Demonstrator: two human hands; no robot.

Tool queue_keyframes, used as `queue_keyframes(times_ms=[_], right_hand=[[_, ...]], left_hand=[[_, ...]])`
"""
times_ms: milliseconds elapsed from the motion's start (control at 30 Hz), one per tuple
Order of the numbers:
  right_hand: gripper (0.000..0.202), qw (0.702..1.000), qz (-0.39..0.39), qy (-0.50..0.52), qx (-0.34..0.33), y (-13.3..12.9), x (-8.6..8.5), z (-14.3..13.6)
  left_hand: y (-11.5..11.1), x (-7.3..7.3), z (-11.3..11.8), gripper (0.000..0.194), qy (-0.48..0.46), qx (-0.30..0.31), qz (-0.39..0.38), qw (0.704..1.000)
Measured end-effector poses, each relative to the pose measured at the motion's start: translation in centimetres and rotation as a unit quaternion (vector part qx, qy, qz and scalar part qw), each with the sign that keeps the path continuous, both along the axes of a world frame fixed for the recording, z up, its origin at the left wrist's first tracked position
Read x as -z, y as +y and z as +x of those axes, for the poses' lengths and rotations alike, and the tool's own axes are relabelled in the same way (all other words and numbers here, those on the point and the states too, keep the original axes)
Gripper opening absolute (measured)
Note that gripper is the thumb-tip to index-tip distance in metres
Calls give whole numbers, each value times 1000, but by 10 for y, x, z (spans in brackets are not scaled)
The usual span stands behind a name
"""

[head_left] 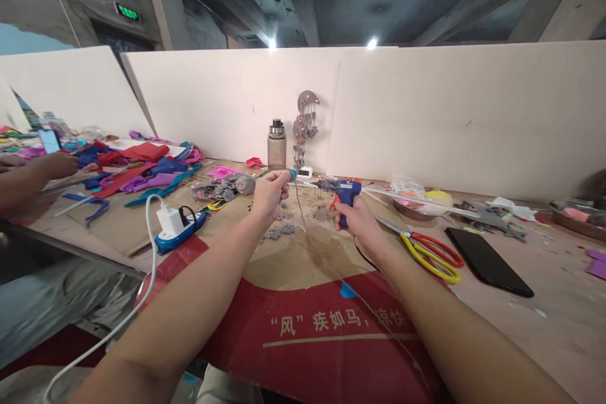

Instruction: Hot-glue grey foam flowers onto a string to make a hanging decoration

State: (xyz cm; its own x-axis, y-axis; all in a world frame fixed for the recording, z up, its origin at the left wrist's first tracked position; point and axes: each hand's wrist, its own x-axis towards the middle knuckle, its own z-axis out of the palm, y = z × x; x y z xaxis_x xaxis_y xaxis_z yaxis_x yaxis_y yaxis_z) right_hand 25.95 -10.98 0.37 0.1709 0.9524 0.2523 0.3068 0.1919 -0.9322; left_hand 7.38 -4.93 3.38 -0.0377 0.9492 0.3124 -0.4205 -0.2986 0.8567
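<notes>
My left hand is closed in a pinch on a small blue piece, too small to make out fully. A thin grey yarn hangs from those fingertips and trails over the cardboard toward me. To its right, my right hand wraps round the grip of a blue glue gun, its nozzle pointing left toward the pinched piece but apart from it. A long clear glue stick sticks out of the gun's back. Grey scraps and a grey yarn ball lie near my left hand.
Red-and-yellow-handled scissors and a black phone lie right. A blue power strip with a white plug is left, near coloured cloth. A bottle and grey moon hanging are behind. Another person's hand is far left.
</notes>
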Motion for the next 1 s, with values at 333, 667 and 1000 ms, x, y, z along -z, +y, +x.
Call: queue_keyframes(times_ms=[333, 667, 1000], right_hand=[[19, 945, -79, -293, 120, 3, -1, 19], [45, 957, 16, 265, -120, -20, -20, -45], [12, 989, 132, -38, 62, -17, -23, -31]], left_hand=[[-9, 5, 10, 18, 171, -46, 110, 978], [-29, 8, 19, 7, 331, -147, 238, 901], [-30, 10, 24, 7, 290, -44, 163, 942]])
